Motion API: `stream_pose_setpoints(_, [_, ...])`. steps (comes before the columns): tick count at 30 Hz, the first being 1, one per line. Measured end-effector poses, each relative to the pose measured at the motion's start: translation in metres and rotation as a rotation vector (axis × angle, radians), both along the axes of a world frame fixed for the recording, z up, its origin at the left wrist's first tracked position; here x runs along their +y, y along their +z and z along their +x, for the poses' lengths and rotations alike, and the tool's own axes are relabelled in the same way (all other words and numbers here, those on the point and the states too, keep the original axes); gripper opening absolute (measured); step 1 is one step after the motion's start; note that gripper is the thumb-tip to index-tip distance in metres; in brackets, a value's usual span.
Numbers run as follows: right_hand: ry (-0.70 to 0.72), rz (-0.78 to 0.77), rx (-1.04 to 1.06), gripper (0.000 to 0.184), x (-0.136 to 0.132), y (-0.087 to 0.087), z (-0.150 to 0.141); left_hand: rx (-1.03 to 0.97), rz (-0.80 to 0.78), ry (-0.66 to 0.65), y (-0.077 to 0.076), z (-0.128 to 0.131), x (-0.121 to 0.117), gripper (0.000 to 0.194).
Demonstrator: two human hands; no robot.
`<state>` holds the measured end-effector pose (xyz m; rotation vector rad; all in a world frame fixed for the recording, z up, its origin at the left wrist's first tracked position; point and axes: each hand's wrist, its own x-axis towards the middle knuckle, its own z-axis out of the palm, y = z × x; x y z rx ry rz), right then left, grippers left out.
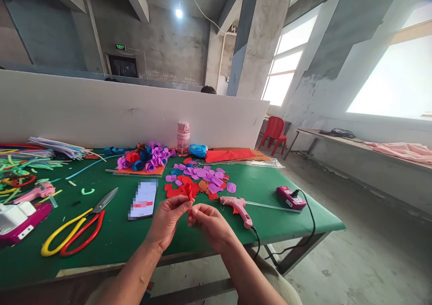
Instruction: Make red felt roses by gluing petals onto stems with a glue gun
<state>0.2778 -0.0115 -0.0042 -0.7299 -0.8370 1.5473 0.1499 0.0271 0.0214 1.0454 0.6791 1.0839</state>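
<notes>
Between the fingertips of my left hand [171, 215] is a rolled red petal piece [188, 190], held upright above the table's front part. My right hand [209, 222] is closed in a pinch right beside it, close to the lower end of the roll; whatever is in that pinch is too small to make out. Just beyond my hands lie loose purple petals [206, 174] and red petals [174, 191], with a few orange and blue ones. Right of them rests a pink glue gun [239, 206] with a clear glue stick in its back.
Scissors [91, 224] and a phone [143, 200] lie to the left on the green table [111, 246]. Finished flowers [146, 156], a pink bottle [183, 137] and red sheets [232, 154] stand behind. A power strip [290, 198] with a hanging cord sits at right.
</notes>
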Motion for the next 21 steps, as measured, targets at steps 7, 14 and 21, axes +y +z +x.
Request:
stream_pose_setpoints(7, [-0.072, 0.050, -0.089, 0.028, -0.001, 0.003, -0.002, 0.063, 0.101, 0.073, -0.003, -0.001, 0.002, 0.015])
stream_pose_setpoints(14, [0.000, 0.044, 0.016, 0.024, -0.001, -0.003, 0.001, 0.061, 0.028, -0.076, -0.003, -0.010, 0.006, 0.023])
stream_pose_setpoints(21, [0.075, 0.059, 0.057, 0.021, -0.001, -0.003, 0.000, 0.056, 0.085, -0.154, -0.002, -0.008, 0.003, 0.011])
